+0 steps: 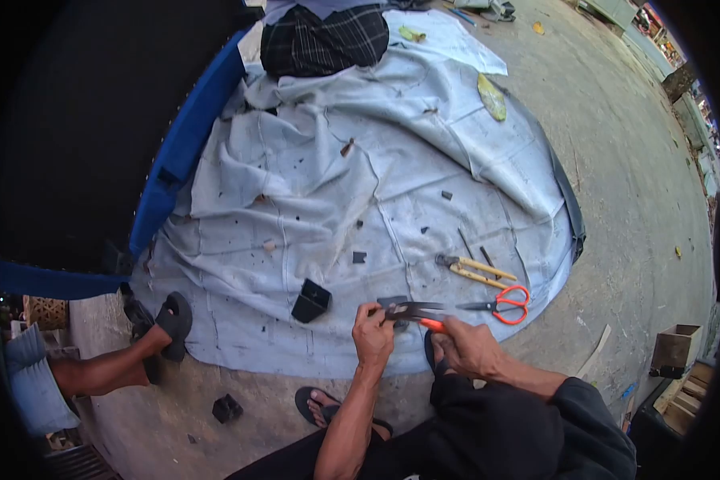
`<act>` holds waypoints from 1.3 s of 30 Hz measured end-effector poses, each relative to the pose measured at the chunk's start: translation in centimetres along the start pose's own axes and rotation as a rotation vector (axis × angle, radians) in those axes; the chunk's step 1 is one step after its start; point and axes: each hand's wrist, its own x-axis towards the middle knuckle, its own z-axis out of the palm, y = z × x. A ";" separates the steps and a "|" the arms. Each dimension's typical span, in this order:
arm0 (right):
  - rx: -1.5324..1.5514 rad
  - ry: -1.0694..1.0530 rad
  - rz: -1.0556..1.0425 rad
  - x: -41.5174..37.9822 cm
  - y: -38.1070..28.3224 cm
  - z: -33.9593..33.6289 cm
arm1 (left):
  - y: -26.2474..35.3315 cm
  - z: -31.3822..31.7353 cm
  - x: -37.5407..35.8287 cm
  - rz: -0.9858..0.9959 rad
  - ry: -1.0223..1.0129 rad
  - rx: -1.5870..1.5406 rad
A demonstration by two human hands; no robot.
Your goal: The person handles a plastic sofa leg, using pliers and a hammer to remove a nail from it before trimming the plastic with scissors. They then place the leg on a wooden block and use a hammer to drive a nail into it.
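Observation:
My left hand is closed on a small dark flat piece, its fingers pinching the edge. My right hand is wrapped round the handle of an orange-handled cutting tool, whose dark, slightly curved blade overlaps the piece by my left fingertips. Just right of the blade, orange-handled scissors lie on the grey-white sheet. Yellow-handled pliers rest above them, beside thin dark rods. To the left of my left hand sits a black box-shaped piece.
Small dark scraps and leaves dot the wrinkled sheet. A blue-edged dark panel stands at the left, near another person's leg. Someone in plaid cloth sits at the far edge. A wooden box stands at right.

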 end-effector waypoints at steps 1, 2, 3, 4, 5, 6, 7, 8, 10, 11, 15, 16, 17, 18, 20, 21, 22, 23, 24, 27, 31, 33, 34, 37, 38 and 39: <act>0.036 0.010 0.042 -1.0 1.6 1.9 | 0.1 -0.2 -0.5 -0.018 -0.002 0.018; 0.063 0.039 0.071 -0.8 1.9 2.3 | 0.2 -0.3 -0.2 -0.014 0.006 0.033; 0.054 0.052 0.054 -0.2 2.2 1.8 | 0.3 -0.1 0.4 0.004 0.020 0.028; -0.111 -0.032 0.044 0.2 1.3 0.5 | 0.3 0.1 0.1 -0.036 0.018 0.011; -0.261 -0.118 0.046 0.1 0.4 0.0 | 0.3 -0.3 -0.1 -0.082 0.000 0.003; -0.220 -0.053 -0.016 -0.3 0.3 0.2 | 0.0 -0.2 0.7 -0.075 0.002 0.005; -0.228 -0.067 -0.020 0.0 0.4 -0.1 | 0.1 0.2 1.4 -0.071 0.014 -0.030; -0.108 -0.021 -0.050 -0.8 0.0 0.2 | 0.4 0.0 0.4 -0.094 0.010 -0.053; -0.006 0.032 -0.090 -1.0 -0.5 0.4 | 0.1 -0.1 -0.3 -0.066 0.018 -0.062; -0.011 0.045 -0.091 -0.6 -0.7 0.1 | -0.2 0.0 -0.3 -0.054 0.017 -0.066; -0.281 -0.102 -0.041 0.4 -2.1 -1.5 | -0.3 -0.1 0.0 -0.051 -0.034 -0.051; -0.206 -0.024 -0.160 -0.1 -1.4 -1.0 | 0.0 -0.3 -0.2 -0.030 -0.037 -0.029; -0.132 0.067 -0.280 -0.3 -0.8 -0.4 | 0.1 -0.6 -0.1 0.002 -0.040 -0.007; -0.209 0.060 -0.237 -0.3 -0.1 0.4 | -0.2 -0.4 -0.3 -0.025 -0.021 -0.095; -0.273 0.001 -0.121 0.6 -0.7 -0.4 | -0.3 -0.2 0.1 -0.012 -0.020 -0.023; -0.323 -0.070 0.011 0.7 -1.2 -0.6 | -0.5 -0.3 -0.1 -0.017 -0.033 0.054; -0.243 0.009 -0.057 0.5 -1.7 -0.8 | -0.5 -0.3 -0.1 -0.010 -0.020 0.008; -0.235 -0.006 -0.046 0.0 -1.4 -0.3 | -0.6 -0.3 -0.6 -0.028 -0.030 0.010; -0.191 0.038 -0.124 -0.4 -0.7 0.4 | -0.7 -0.2 -0.7 -0.045 -0.027 -0.049; -0.223 0.032 -0.107 0.5 0.0 0.5 | -0.8 0.2 -0.2 -0.025 0.000 -0.031; -0.069 0.126 -0.164 -0.2 -0.4 1.0 | -0.9 0.0 -0.4 -0.054 0.007 -0.062; -0.163 0.073 -0.162 0.0 -0.4 1.0 | -1.0 0.0 -0.4 -0.039 0.008 -0.121; -0.183 0.027 -0.049 0.3 -0.5 0.8 | -0.9 0.0 -0.4 -0.037 0.000 -0.046; -0.081 0.043 -0.023 0.3 0.1 1.3 | -1.2 0.3 0.4 -0.045 0.011 -0.018; 0.043 0.104 -0.097 -0.6 0.1 1.9 | -1.0 0.1 -0.3 -0.057 0.023 -0.064; 0.043 0.106 -0.097 -0.6 0.2 2.1 | -0.7 -0.1 -0.4 -0.056 0.022 -0.064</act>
